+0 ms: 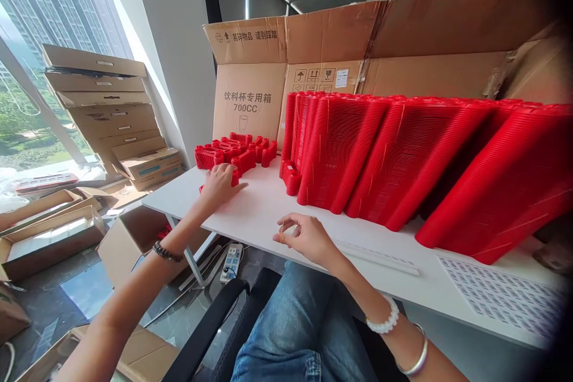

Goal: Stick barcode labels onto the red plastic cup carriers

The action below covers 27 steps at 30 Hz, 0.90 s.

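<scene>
My left hand (pixel 219 186) is over a red ribbed plastic piece (pixel 235 177) near the table's left front edge. Its thumb sticks out to the right, apart from the fingers, which lie over the piece and partly hide it. Just behind it, several short red bundles (pixel 244 162) of the same kind stand in a cluster. My right hand (pixel 307 237) hovers at the front edge of the white table (pixel 255 203), thumb and fingertips pinched together; anything between them is too small to name. Tall, leaning stacks of red ribbed pieces (pixel 344 152) stand beyond it to the right.
A thin white strip (pixel 380 259) and a sheet of printed labels (pixel 501 295) lie on the table's right. Opened cardboard (pixel 250 86) walls the back. A chair armrest (pixel 210 325), a power strip (pixel 231 262) and an open carton (pixel 129 245) are below, with stacked boxes (pixel 107 113) at left.
</scene>
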Available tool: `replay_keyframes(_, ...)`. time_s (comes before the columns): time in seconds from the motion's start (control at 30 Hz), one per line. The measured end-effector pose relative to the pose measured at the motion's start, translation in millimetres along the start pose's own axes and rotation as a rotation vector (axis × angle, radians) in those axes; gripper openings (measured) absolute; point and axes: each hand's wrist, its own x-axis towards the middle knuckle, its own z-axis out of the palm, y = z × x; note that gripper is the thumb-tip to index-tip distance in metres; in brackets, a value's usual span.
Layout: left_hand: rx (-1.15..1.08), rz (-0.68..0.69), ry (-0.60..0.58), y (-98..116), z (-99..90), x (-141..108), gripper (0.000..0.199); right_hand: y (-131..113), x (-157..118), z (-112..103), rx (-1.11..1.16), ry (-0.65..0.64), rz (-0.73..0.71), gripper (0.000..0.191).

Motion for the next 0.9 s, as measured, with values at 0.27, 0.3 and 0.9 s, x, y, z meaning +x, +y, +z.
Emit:
replay_keyframes(0.27, 0.299, -0.237, -0.445, -38.9, 11.0, 46.0, 0.027, -19.9, -1.0, -5.5, -0.337, 0.006, -0.123, 0.031)
replay_keyframes(0.3, 0.302, -0.221, -0.451, -43.1, 11.0, 44.6, 0.025, -19.6, 1.0, -6.2, -0.343, 0.000, -0.122, 0.030)
replay_keyframes(0.9, 0.093, 0.190, -0.704, -50.9, -4.3, 16.0, 0.027, -40.5, 118.2, 16.7, -0.566, -0.226, -0.222, 0.060)
